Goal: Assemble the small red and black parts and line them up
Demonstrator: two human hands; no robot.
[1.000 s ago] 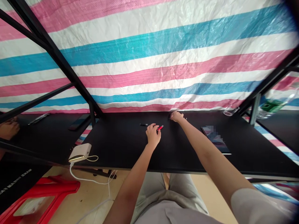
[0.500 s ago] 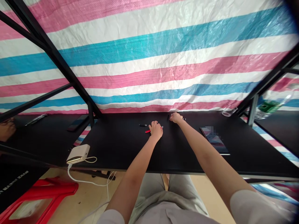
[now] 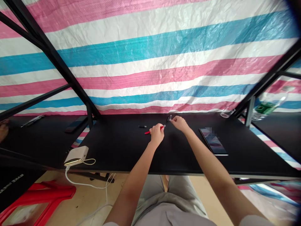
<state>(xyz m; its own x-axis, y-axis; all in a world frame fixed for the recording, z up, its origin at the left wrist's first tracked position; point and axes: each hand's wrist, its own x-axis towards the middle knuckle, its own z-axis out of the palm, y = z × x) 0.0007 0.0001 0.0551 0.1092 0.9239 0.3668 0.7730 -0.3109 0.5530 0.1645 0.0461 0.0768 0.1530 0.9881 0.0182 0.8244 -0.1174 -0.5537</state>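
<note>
My left hand (image 3: 156, 134) is closed round a red pen (image 3: 148, 132), whose tip points right toward my other hand. My right hand (image 3: 180, 123) pinches a small pale piece (image 3: 170, 117), too small to name, just right of the pen's tip. Both hands hover over the far middle of the black table (image 3: 131, 150). A small black cap-like piece (image 3: 142, 126) lies on the table left of my left hand. Another small dark piece (image 3: 168, 118) lies beside my right fingertips.
A phone (image 3: 213, 141) lies face up to the right. A white power bank (image 3: 75, 155) with a cable sits at the table's near left edge. A striped tarp hangs behind. A glass (image 3: 227, 113) and a bottle (image 3: 266, 106) stand far right. Red stool (image 3: 35, 197) at lower left.
My left hand turned the red pen so its length sticks out to the left. My right hand lifted from the table's back edge with a small piece and came toward the pen's tip.
</note>
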